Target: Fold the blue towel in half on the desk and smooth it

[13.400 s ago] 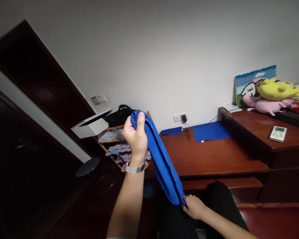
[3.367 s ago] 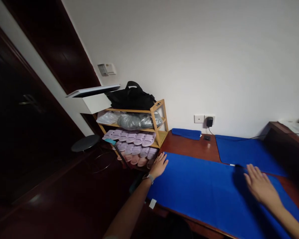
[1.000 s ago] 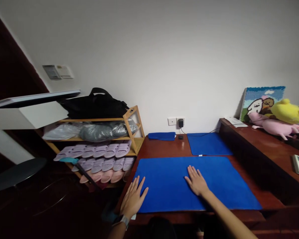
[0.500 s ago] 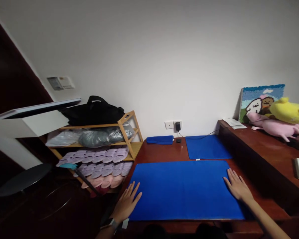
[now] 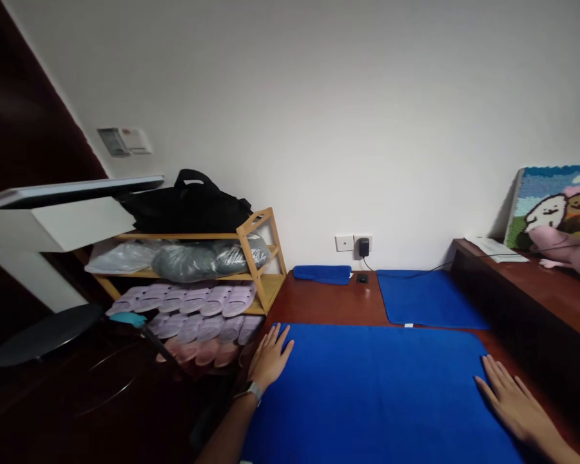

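In the lower middle of the frame, a large blue cloth [image 5: 377, 393] lies spread on a reddish-brown desk [image 5: 326, 303]. The person's left hand [image 5: 269, 362] rests palm down on its left edge, the fingers open and gripping nothing, with a watch [image 5: 254, 390] on that wrist. The right hand [image 5: 511, 396], at the lower right, lies flat along the cloth's right edge, its fingers likewise stretched out and empty. Beyond the large cloth, right of centre, a smaller blue cloth [image 5: 430, 298] lies flat near the wall, with a thin cable running across its far side from a black plug [image 5: 363, 246]. Left of it, near the middle of the frame, a folded blue cloth [image 5: 321, 274] sits against the wall. At the left, a wooden rack [image 5: 268, 283] carries a black bag [image 5: 188, 206] on top, plastic-wrapped items below, and rows of lilac slippers [image 5: 217, 299] under those. At the right edge, a pink plush toy [image 5: 573, 251] lies in front of a fuzzy picture [image 5: 555, 200] of cartoon animals, on a raised surface.
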Demonstrator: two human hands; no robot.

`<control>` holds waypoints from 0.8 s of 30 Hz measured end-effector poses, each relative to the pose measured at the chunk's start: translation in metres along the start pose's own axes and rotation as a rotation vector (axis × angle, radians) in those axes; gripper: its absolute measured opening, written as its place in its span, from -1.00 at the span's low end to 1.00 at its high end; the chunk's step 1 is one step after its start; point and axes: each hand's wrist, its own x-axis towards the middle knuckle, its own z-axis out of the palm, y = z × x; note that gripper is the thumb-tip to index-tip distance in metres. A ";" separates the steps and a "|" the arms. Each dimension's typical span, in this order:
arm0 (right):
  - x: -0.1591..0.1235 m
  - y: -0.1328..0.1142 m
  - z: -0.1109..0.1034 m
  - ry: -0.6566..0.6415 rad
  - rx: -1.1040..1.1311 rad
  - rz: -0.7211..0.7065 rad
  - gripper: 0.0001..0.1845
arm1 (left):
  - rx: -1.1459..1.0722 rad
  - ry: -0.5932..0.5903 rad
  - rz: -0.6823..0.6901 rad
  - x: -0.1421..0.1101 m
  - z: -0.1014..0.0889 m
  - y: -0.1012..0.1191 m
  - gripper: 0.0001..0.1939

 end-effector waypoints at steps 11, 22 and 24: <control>0.065 -0.301 -0.082 -0.128 0.276 -0.451 -0.21 | -0.006 -0.017 -0.007 0.004 0.013 -0.006 -0.32; 0.067 -0.094 -0.059 -0.165 0.199 -0.102 -0.19 | 0.017 -0.030 -0.032 0.010 0.015 -0.006 -0.28; 0.067 -0.034 -0.057 -0.167 0.163 -0.039 -0.17 | 0.033 -0.042 -0.039 0.012 0.017 -0.008 -0.28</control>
